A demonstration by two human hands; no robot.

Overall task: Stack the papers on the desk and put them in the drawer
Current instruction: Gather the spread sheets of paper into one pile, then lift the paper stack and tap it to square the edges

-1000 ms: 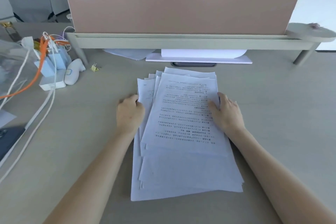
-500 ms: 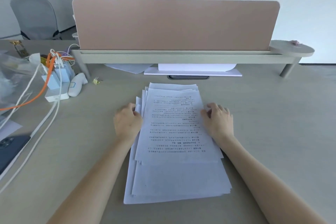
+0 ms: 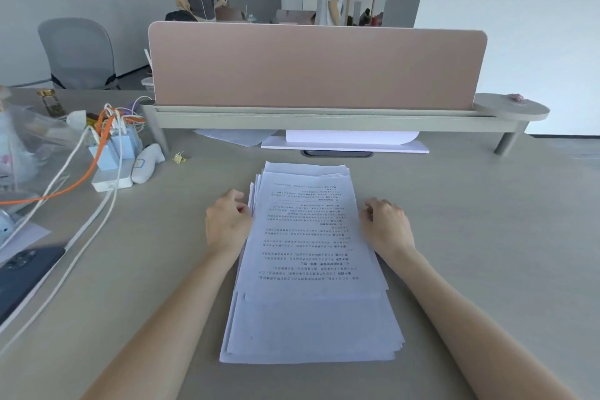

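Observation:
A loose pile of white printed papers (image 3: 308,269) lies on the desk in front of me, its sheets slightly fanned at the far end and the near end. My left hand (image 3: 227,224) rests against the pile's left edge, fingers curled, with the thumb and fingertips on the sheet edges. On the opposite side my right hand (image 3: 386,227) presses the right edge, its fingers also curled in. The pile sits squeezed between both hands. No drawer is in view.
A pink divider panel (image 3: 318,68) on a raised shelf (image 3: 324,118) closes off the back of the desk, with more white paper (image 3: 347,140) beneath it. At the left are chargers with cables (image 3: 110,153), a dark phone (image 3: 22,273) and a clip (image 3: 180,157). Two people stand behind.
Both hands have pushed the pile's sides inward, so the fanned sheets now line up more closely. The camera has tilted up, showing more of the room behind.

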